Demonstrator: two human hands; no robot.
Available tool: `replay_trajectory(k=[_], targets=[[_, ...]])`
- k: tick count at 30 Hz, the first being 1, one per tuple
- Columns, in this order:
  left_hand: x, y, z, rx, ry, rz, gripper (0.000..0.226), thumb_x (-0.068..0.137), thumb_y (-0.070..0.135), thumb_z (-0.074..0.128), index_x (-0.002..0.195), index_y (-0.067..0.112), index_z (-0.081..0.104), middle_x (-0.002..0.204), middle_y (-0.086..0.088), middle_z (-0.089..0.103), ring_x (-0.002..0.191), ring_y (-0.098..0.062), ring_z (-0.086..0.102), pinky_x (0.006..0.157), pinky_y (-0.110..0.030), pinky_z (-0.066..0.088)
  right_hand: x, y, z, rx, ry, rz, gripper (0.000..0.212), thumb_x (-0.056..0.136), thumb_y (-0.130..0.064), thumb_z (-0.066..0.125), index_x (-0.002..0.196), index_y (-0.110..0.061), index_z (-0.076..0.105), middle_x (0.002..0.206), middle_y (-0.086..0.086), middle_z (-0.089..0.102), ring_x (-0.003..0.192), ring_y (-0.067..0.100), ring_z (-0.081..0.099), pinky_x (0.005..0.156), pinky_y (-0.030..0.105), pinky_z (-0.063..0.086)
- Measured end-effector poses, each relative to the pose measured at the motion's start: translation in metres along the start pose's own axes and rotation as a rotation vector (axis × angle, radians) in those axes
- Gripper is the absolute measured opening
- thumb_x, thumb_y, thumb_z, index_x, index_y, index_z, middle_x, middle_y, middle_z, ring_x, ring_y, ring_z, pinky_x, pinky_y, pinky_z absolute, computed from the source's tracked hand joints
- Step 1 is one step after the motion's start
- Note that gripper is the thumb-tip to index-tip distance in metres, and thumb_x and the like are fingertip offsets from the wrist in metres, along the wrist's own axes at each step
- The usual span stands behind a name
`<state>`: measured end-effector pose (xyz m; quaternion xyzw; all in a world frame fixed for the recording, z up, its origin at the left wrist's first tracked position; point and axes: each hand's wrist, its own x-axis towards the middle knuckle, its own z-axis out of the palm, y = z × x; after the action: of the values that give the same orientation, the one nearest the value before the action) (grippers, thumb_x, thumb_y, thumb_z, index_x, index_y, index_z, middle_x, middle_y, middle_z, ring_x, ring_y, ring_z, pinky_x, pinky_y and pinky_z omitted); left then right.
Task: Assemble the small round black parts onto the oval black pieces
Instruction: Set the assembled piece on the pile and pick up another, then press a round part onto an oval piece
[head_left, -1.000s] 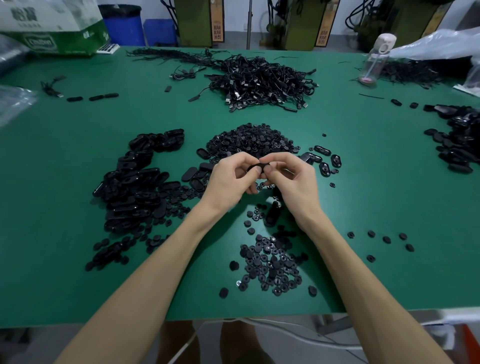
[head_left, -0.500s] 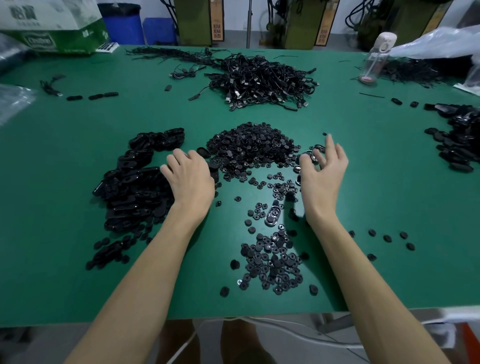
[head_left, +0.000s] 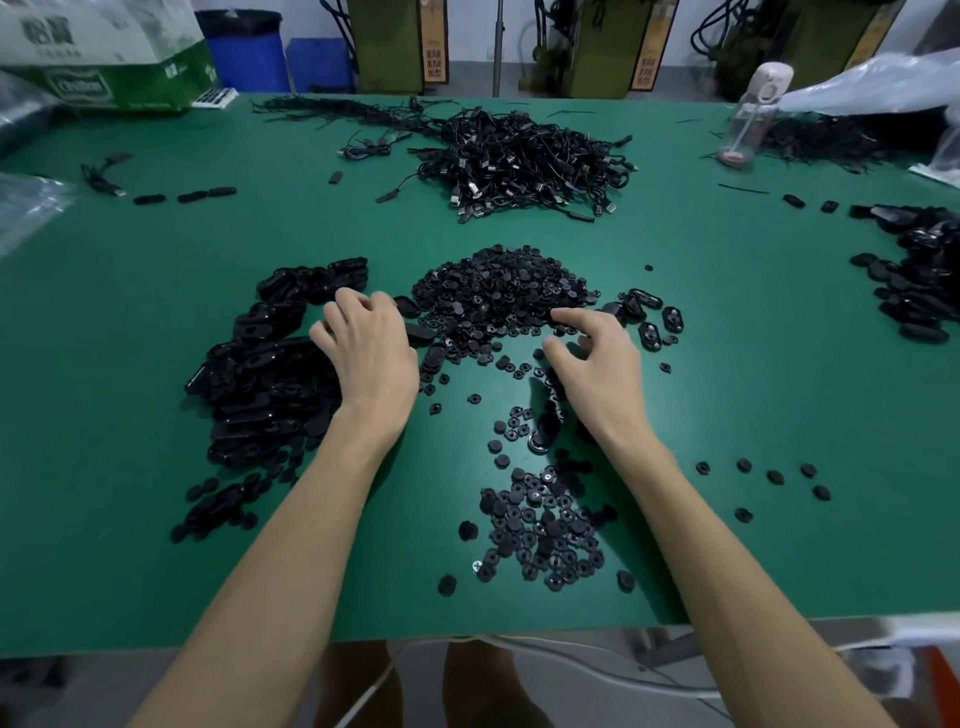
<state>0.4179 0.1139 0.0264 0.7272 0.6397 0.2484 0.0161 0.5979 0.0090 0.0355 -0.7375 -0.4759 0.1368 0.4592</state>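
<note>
Left of the left hand, a pile of ovals (head_left: 260, 384) is lying on the table (head_left: 104, 322), running from beyond the knuckles down alongside the left forearm. The left hand (head_left: 371, 358) is lying palm down at the right edge of this pile, with its fingers bending down onto the ovals. The fingertips are hidden, so it cannot be told whether they are gripping anything.

Between the two hands and just beyond them, a heap of round parts (head_left: 498, 291) is sitting, with loose ones trailing toward the person. The right hand (head_left: 597, 364) is reaching palm down over the near edge of this heap, with the fingers loosely bent and the thumb and forefinger standing apart. It appears to be holding nothing, though the palm side is out of sight.

A single oval (head_left: 543, 434) is lying just beside the right wrist, on its inner side. Between the forearms, a second cluster (head_left: 540, 530) of round parts is lying.

Just right of the right fingertips, a few separate ovals (head_left: 657, 322) are lying apart from one another. Well beyond both hands, a tangle of cables (head_left: 524, 156) is resting.
</note>
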Motion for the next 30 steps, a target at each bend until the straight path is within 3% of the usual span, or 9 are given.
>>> replay_trajectory(k=[9, 13, 17, 19, 21, 24, 30], targets=[[0.022, -0.007, -0.005, 0.138, -0.111, -0.091, 0.05, 0.09, 0.004, 0.062, 0.135, -0.007, 0.044, 0.154, -0.031, 0.03, 0.146, -0.046, 0.023, 0.12, -0.059, 0.015, 0.002, 0.002, 0.006, -0.125, -0.078, -0.041, 0.049, 0.102, -0.026, 0.062, 0.148, -0.012, 0.053, 0.154, 0.003, 0.049, 0.148, 0.017, 0.034, 0.123, 0.035, 0.025], [0.055, -0.027, -0.009, 0.2, -0.173, -0.142, 0.067, 0.098, 0.009, 0.056, 0.152, -0.013, 0.024, 0.163, -0.034, 0.016, 0.154, -0.047, 0.01, 0.123, -0.061, 0.01, 0.002, 0.003, 0.007, -0.136, -0.084, -0.045, 0.05, 0.102, -0.027, 0.062, 0.149, -0.012, 0.052, 0.154, 0.003, 0.048, 0.148, 0.018, 0.034, 0.122, 0.033, 0.024], [0.084, -0.055, -0.005, 0.206, -0.293, -0.142, 0.066, 0.111, 0.02, 0.039, 0.163, 0.002, 0.004, 0.17, -0.024, -0.003, 0.158, -0.042, -0.004, 0.127, -0.057, 0.0, 0.002, 0.003, 0.008, -0.141, -0.091, -0.046, 0.051, 0.101, -0.028, 0.062, 0.149, -0.012, 0.052, 0.154, 0.004, 0.049, 0.147, 0.018, 0.035, 0.122, 0.033, 0.025], [0.089, -0.064, 0.0, 0.167, -0.329, -0.098, 0.06, 0.113, 0.026, 0.033, 0.165, 0.009, 0.008, 0.172, -0.02, 0.002, 0.158, -0.04, -0.001, 0.127, -0.056, 0.004, 0.002, 0.003, 0.008, -0.138, -0.089, -0.047, 0.051, 0.101, -0.028, 0.062, 0.149, -0.012, 0.052, 0.153, 0.003, 0.05, 0.146, 0.017, 0.036, 0.122, 0.033, 0.025], [0.09, -0.068, 0.004, 0.151, -0.305, -0.039, 0.052, 0.113, 0.027, 0.033, 0.16, 0.008, 0.024, 0.168, -0.021, 0.019, 0.155, -0.041, 0.012, 0.124, -0.056, 0.016, 0.002, 0.004, 0.008, -0.141, -0.086, -0.05, 0.051, 0.101, -0.028, 0.063, 0.148, -0.012, 0.053, 0.152, 0.003, 0.051, 0.146, 0.018, 0.037, 0.122, 0.033, 0.026], [0.086, -0.067, 0.003, 0.151, -0.193, 0.046, 0.036, 0.111, 0.021, 0.044, 0.143, 0.004, 0.046, 0.147, -0.023, 0.044, 0.136, -0.044, 0.038, 0.11, -0.056, 0.034, 0.003, 0.004, 0.008, -0.141, -0.09, -0.055, 0.048, 0.101, -0.027, 0.063, 0.146, -0.012, 0.054, 0.151, 0.003, 0.052, 0.145, 0.019, 0.037, 0.122, 0.035, 0.027], [0.075, -0.065, -0.004, 0.162, -0.075, 0.179, 0.02, 0.107, 0.015, 0.053, 0.124, 0.004, 0.057, 0.125, -0.019, 0.059, 0.118, -0.039, 0.05, 0.097, -0.051, 0.042, 0.001, 0.004, 0.007, -0.125, -0.087, -0.055, 0.041, 0.101, -0.024, 0.062, 0.141, -0.013, 0.058, 0.145, 0.003, 0.056, 0.142, 0.019, 0.039, 0.12, 0.037, 0.031]])
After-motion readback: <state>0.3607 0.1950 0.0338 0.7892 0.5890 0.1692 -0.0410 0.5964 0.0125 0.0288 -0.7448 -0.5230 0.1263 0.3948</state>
